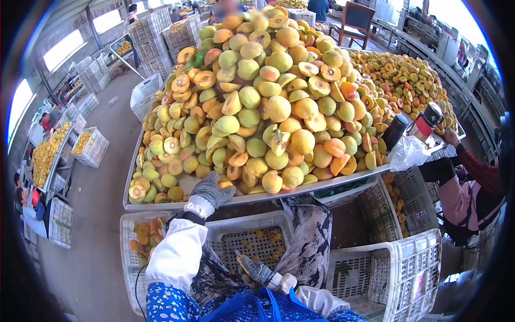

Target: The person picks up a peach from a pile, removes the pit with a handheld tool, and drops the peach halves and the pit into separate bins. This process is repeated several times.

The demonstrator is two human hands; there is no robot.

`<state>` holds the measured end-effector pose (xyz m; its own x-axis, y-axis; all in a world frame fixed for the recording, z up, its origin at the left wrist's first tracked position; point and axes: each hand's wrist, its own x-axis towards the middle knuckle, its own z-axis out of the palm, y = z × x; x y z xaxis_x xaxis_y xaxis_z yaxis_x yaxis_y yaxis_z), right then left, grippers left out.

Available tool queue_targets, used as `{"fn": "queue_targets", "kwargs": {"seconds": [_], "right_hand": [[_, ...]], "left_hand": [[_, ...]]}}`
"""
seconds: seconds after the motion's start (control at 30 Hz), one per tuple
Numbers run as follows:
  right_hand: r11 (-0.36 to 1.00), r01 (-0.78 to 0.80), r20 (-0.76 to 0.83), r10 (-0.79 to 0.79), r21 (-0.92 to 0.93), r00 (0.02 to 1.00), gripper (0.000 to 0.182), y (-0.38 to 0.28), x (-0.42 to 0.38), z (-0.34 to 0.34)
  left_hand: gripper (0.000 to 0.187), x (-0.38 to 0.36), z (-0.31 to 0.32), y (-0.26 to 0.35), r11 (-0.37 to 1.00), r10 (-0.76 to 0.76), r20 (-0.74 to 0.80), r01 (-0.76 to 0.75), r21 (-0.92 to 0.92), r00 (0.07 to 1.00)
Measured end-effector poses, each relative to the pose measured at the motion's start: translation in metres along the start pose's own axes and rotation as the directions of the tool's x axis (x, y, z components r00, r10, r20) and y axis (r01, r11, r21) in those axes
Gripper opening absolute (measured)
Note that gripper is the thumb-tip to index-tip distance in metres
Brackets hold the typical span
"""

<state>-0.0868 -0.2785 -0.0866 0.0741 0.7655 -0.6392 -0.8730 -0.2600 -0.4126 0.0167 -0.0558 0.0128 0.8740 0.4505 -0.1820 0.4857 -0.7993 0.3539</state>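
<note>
A large heap of peaches (279, 109), many cut in halves, covers a metal-edged table (161, 206). My left hand (211, 193), in a grey knit glove, is at the table's near edge with thumb and fingers closed around a peach half (226, 184). Lower down, over my lap, my right hand (259, 271) wears a similar glove and is closed on a small tool with a thin pale tip (237, 253); its exact kind is too small to tell. Beneath my hands, a white plastic crate (279, 220) contains a few peach pieces.
A crate with orange peach pieces (144, 236) stands at my left, another white crate (413, 268) at my right. A black bottle (395, 132), a red flask (424, 123) and a plastic bag (409, 154) sit on the table's right side. A person's plaid sleeve (485, 174) shows nearby.
</note>
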Motion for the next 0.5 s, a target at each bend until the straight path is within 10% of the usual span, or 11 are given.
{"fn": "queue_targets", "kwargs": {"seconds": [0.1, 0.17, 0.27, 0.37, 0.5], "right_hand": [[0.993, 0.076, -0.127, -0.087, -0.085, 0.988, 0.036, 0.005, 0.003, 0.001], [0.991, 0.051, -0.135, -0.069, -0.127, 0.988, 0.036, 0.016, 0.008, -0.006], [0.951, 0.214, -0.104, -0.241, -0.222, 0.965, 0.037, -0.001, -0.008, 0.01], [0.832, 0.474, -0.11, -0.521, -0.288, 0.847, 0.03, -0.004, -0.01, 0.028], [0.597, 0.585, 0.028, -0.686, -0.549, 0.727, 0.024, -0.017, -0.01, 0.034]], "left_hand": [[0.055, -0.006, 0.0, -0.034, 0.917, 0.041, -0.165, -0.103, -0.386, 0.985], [0.035, -0.017, -0.004, -0.049, 0.377, -0.001, -0.111, -0.102, -0.92, 0.994], [0.034, -0.038, -0.01, -0.062, -0.316, -0.028, -0.143, -0.144, -0.938, 0.989], [0.037, -0.069, -0.004, -0.065, -0.472, -0.03, -0.019, -0.031, -0.881, 0.999], [0.032, -0.108, 0.01, -0.048, -0.289, -0.25, 0.085, 0.009, -0.957, 0.964]]}}
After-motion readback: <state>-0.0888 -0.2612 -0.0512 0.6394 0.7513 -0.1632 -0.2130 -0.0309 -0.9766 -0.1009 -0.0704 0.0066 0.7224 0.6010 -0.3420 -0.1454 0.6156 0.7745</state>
